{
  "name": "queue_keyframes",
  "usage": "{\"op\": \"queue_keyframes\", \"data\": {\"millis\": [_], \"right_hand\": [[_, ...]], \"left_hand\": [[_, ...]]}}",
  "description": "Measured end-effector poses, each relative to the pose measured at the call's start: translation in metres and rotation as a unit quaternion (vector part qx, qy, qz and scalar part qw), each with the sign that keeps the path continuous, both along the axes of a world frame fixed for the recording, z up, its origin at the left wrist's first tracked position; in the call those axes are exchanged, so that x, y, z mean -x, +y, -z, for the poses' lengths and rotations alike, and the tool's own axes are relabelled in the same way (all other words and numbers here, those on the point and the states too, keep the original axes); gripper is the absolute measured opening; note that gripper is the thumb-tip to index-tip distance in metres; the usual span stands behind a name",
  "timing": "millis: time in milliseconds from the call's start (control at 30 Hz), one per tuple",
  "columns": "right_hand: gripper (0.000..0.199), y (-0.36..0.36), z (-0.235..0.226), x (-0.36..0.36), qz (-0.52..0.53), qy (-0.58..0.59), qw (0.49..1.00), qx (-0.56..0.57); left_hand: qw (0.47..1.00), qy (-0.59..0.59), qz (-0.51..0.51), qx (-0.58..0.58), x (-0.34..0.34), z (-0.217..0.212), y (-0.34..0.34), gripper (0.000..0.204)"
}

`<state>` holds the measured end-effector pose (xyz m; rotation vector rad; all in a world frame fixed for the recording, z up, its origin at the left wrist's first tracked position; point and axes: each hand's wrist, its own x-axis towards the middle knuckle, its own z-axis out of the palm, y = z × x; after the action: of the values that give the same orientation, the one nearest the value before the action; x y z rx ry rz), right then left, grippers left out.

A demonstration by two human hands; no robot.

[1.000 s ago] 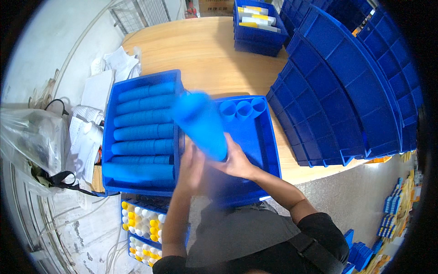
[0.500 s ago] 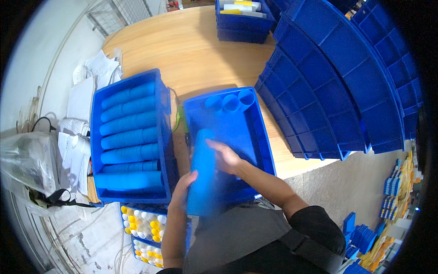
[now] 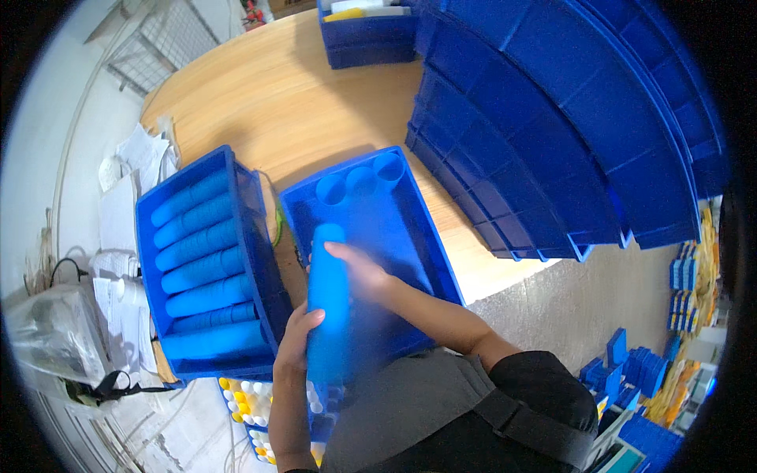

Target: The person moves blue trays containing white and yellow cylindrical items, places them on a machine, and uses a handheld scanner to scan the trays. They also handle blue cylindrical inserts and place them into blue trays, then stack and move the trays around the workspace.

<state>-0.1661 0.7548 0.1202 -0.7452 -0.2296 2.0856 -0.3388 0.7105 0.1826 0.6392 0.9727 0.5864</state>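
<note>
While left hand (image 3: 293,340) fingers wrap the blue cup stack (image 3: 328,303), right hand (image 3: 359,272) fingers clasp its top.

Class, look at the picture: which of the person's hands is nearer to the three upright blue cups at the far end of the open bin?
Right. The right hand rests on the blue cup stack inside the bin, just below the three upright cups; the left hand grips the stack lower.

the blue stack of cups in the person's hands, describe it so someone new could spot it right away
Start at the wooden table and find the two blue bins at its near edge. Over the right bin both hands hold a tall blue stack of cups, left hand low, right hand high. Unlike the stacks lying flat in the left bin, it stands nearly upright.
</note>
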Motion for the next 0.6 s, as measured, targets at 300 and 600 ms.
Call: {"op": "queue_keyframes", "data": {"millis": [300, 600], "right_hand": [[0.055, -0.014, -0.008, -0.011, 0.121, -0.425, 0.881, -0.171], [0.064, 0.035, 0.023, -0.022, -0.002, 0.053, 0.990, 0.131]], "left_hand": [[0.794, 0.427, 0.132, -0.411, -0.029, 0.005, -0.009, 0.070], [0.995, -0.035, -0.033, 0.086, 0.003, 0.010, -0.020, 0.076]]}}
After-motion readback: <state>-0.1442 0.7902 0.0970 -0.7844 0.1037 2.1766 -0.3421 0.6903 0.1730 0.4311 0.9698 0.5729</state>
